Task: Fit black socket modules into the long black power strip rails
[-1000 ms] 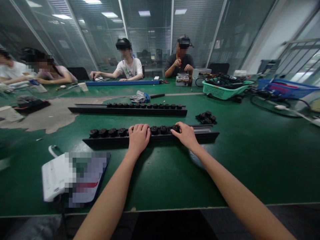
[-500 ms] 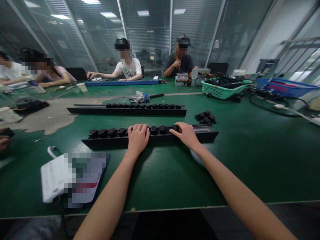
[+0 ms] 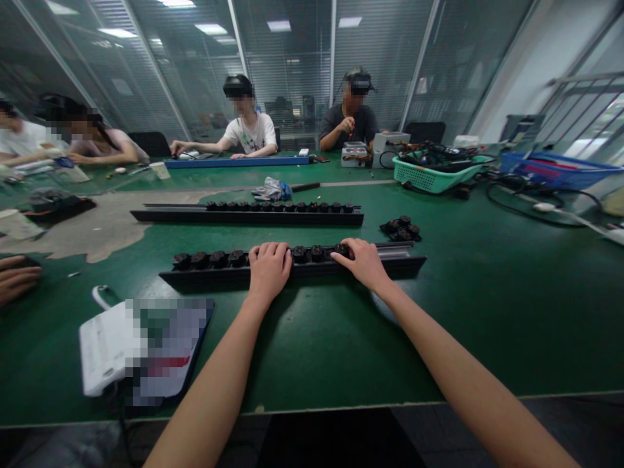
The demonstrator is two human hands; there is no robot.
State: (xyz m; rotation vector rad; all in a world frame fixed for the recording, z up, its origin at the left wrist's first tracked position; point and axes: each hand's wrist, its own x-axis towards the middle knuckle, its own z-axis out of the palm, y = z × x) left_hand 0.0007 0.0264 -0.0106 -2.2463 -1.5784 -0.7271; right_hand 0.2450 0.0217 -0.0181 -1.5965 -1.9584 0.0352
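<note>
1. Our right hand [image 3: 357, 253] pinches a socket module [image 3: 340, 249] in the black channel [image 3: 402, 265].
2. Our left hand [image 3: 270, 265] curls over the channel, grip unclear.
3. It looks mostly filled; right end bare, loose modules [image 3: 402, 229] beyond.

A: Background?
B: I log glass partitions [image 3: 292, 84] with blinds across the rear, a pale wall [image 3: 546, 39] at right, a metal railing [image 3: 585, 78].
A: Light, furniture?
B: I note bright rectangular lights [image 3: 279, 26], green bench [image 3: 487, 312], dark chair back [image 3: 427, 132], dark floor [image 3: 580, 429].
</note>
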